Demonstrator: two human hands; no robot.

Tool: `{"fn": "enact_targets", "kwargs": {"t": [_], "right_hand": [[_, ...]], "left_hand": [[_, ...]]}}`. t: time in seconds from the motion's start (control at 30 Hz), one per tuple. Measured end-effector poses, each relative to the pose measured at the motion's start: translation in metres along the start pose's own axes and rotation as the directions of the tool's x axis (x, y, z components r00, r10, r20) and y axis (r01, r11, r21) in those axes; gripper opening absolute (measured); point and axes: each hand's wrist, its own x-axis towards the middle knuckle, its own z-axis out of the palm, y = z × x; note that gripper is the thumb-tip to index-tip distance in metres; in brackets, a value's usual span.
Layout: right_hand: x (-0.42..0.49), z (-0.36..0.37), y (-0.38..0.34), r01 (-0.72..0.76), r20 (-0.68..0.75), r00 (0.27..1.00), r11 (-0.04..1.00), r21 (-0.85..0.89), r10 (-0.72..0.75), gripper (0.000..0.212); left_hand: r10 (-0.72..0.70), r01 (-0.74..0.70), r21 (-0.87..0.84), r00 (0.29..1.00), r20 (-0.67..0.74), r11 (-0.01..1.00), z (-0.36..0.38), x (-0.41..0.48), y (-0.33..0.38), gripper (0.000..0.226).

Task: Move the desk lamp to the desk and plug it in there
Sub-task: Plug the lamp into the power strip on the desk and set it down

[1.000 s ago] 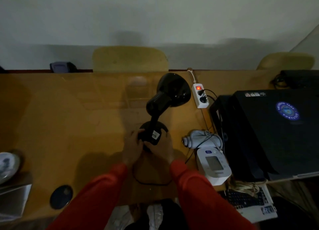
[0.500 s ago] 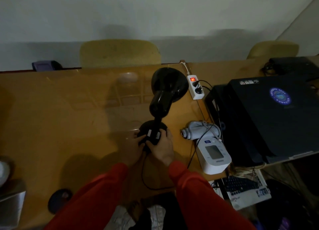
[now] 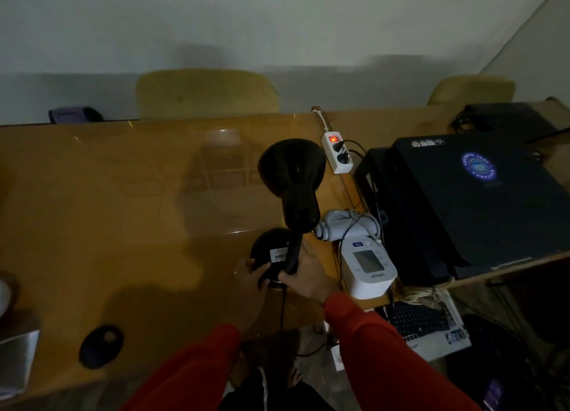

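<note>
The black desk lamp [image 3: 293, 176] stands on the brown desk [image 3: 123, 210], its shade tipped toward the back and its round base [image 3: 268, 250] near the front edge. My left hand [image 3: 251, 279] grips the base's near rim. My right hand [image 3: 308, 275] holds the base and the foot of the stem. The lamp's black cord [image 3: 282, 312] hangs from the base over the desk's front edge toward the floor; its plug is not visible. A white power strip [image 3: 337, 154] with a lit red switch lies behind the lamp, with two black plugs in it.
A white blood-pressure monitor [image 3: 367, 265] and its rolled grey cuff [image 3: 348, 228] sit right of the lamp. A black laptop [image 3: 481, 194] rests on a black box. A keyboard [image 3: 422, 321] lies below. A dark round disc [image 3: 100, 346] lies front left. Two chairs stand behind the desk.
The view has shifted left, so everything sits further right in frame. Both hands stay on the lamp base; the lamp stands a bit more upright and the cord now trails straight down.
</note>
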Motion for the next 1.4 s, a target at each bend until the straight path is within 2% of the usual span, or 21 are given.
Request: {"fn": "enact_targets", "kwargs": {"t": [0.17,0.3,0.4,0.5,0.57,0.7,0.8,0.87,1.03,1.17,1.4], "right_hand": [[-0.004,-0.013,0.021,0.007,0.067,0.998,1.000,0.031,-0.009,0.056],[-0.008,-0.019,0.036,0.041,0.094,0.995,0.998,0.040,-0.044,0.055],[-0.012,-0.030,0.032,0.062,0.152,0.986,0.997,0.038,-0.067,0.065],[-0.026,-0.054,0.015,0.025,0.198,0.979,0.987,0.157,-0.057,0.072],[-0.039,-0.076,-0.004,0.066,0.102,0.990,0.966,0.249,-0.094,0.076],[-0.066,-0.104,-0.046,0.229,-0.177,0.968,0.908,0.351,-0.176,0.092],[-0.074,-0.106,-0.074,0.337,-0.372,0.899,0.908,0.247,-0.232,0.088],[-0.073,-0.105,-0.089,0.354,-0.449,0.856,0.924,0.145,-0.258,0.077],[-0.078,-0.100,-0.099,0.355,-0.499,0.823,0.931,0.082,-0.270,0.059],[-0.090,-0.096,-0.095,0.366,-0.536,0.796,0.929,0.056,-0.281,0.060],[-0.107,-0.098,-0.087,0.349,-0.502,0.824,0.933,0.087,-0.261,0.065]], "left_hand": [[-0.013,0.013,0.032,1.000,-0.006,0.999,0.023,-0.024,0.009,0.041],[-0.033,0.027,0.076,0.996,0.080,0.997,0.032,-0.037,0.017,0.051],[-0.053,0.036,0.156,0.993,0.106,0.987,0.028,-0.037,0.023,0.046],[-0.033,0.013,0.267,0.997,0.072,0.964,0.015,-0.023,0.029,0.033],[-0.022,-0.007,0.344,0.996,0.082,0.939,0.009,-0.010,0.032,0.036],[-0.008,-0.073,0.404,0.981,0.195,0.912,0.009,0.015,0.029,0.061],[0.003,-0.152,0.445,0.948,0.317,0.883,0.013,0.026,0.025,0.068],[0.002,-0.162,0.441,0.940,0.342,0.883,0.014,0.028,0.023,0.070],[-0.049,-0.116,0.445,0.939,0.341,0.888,0.015,0.027,0.021,0.070],[-0.077,-0.106,0.481,0.935,0.345,0.870,0.019,0.025,0.021,0.067],[-0.117,-0.065,0.496,0.937,0.328,0.866,0.019,0.023,0.031,0.063]]}}
